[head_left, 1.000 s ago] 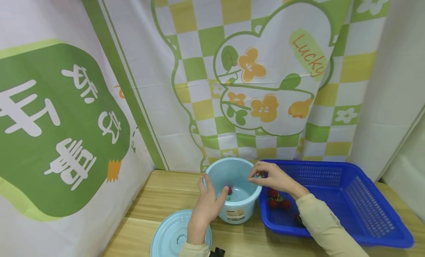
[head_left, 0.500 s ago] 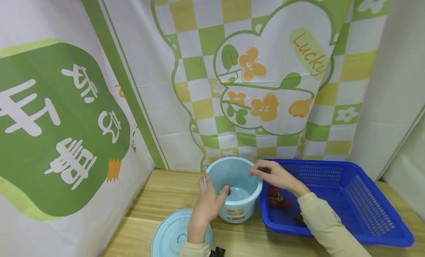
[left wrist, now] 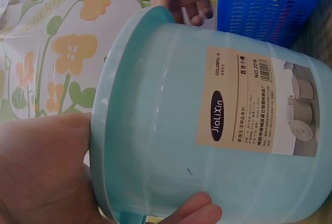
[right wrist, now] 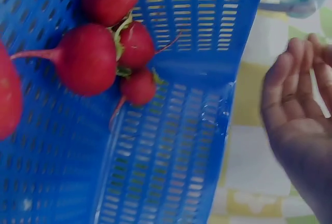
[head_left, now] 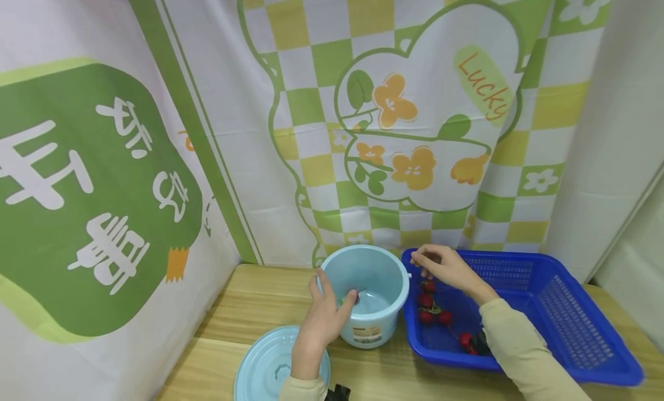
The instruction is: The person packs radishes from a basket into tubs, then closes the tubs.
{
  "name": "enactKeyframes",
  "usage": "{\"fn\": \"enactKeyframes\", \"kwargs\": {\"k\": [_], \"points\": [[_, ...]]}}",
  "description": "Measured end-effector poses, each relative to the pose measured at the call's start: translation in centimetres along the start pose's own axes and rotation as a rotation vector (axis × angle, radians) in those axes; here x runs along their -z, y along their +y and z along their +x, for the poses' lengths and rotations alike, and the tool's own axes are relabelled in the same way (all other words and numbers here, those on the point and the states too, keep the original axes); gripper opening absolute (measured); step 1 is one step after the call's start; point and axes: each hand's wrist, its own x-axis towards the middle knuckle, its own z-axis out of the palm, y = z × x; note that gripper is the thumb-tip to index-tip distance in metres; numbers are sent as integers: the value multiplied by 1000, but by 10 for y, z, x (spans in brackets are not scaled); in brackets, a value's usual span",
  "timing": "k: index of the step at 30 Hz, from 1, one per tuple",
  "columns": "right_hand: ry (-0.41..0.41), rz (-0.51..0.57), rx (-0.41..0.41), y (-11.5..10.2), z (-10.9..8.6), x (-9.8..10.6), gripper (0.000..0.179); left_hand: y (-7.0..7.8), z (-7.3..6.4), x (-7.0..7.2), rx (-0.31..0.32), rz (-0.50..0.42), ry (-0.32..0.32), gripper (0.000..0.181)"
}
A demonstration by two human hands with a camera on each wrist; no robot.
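Note:
My left hand (head_left: 321, 320) holds a light blue bucket (head_left: 386, 325) by its near-left rim, with the thumb over the inside. In the left wrist view, fingers (left wrist: 199, 211) lie against the bucket wall beside the rim. A small radish inside the bucket is mostly hidden by that thumb. My right hand (head_left: 450, 269) hovers over the far-left rim of a blue basket (head_left: 524, 309). Its fingers are loosely bent, and nothing shows in them in the right wrist view. Several red radishes (right wrist: 85, 60) lie in the basket's left end, thin roots and green stems attached.
A round light blue lid (head_left: 261, 363) lies on the wooden table (head_left: 223, 326) left of the bucket, partly under my left forearm. Behind the table hangs a checked green and yellow cloth (head_left: 324, 116). The basket stands close to the bucket's right side.
My right hand has moved right, from the bucket's right rim to over the basket, uncovering more radishes. The radish in the bucket has shifted left behind my left thumb.

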Motion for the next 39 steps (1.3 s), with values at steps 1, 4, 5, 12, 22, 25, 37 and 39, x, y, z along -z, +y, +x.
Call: {"fn": "enactKeyframes", "kwargs": {"k": [1, 4, 5, 12, 22, 25, 37, 39], "points": [[-9, -16, -10, 2, -1, 2, 32, 0, 0, 0, 1, 0, -3, 98], [-48, -64, -35, 9, -4, 8, 31, -1, 1, 0, 3, 0, -11, 99], [-62, -75, -37, 10, -5, 10, 30, -1, 1, 0, 7, 1, -14, 99], [-144, -133, -38, 20, -14, 19, 23, -1, 0, 0, 6, -11, -21, 99], [-313, -144, -60, 40, -26, 33, 20, -1, 0, 1, 2, -17, -29, 100], [-376, -155, -93, 44, -29, 37, 22, 0, 0, 1, 4, -11, -25, 99], [-496, -157, -224, 52, -36, 32, 27, -1, 1, 0, 30, 12, -26, 98], [-507, -159, -241, 52, -36, 31, 27, -1, 1, -1, 28, 15, -21, 98]]}}
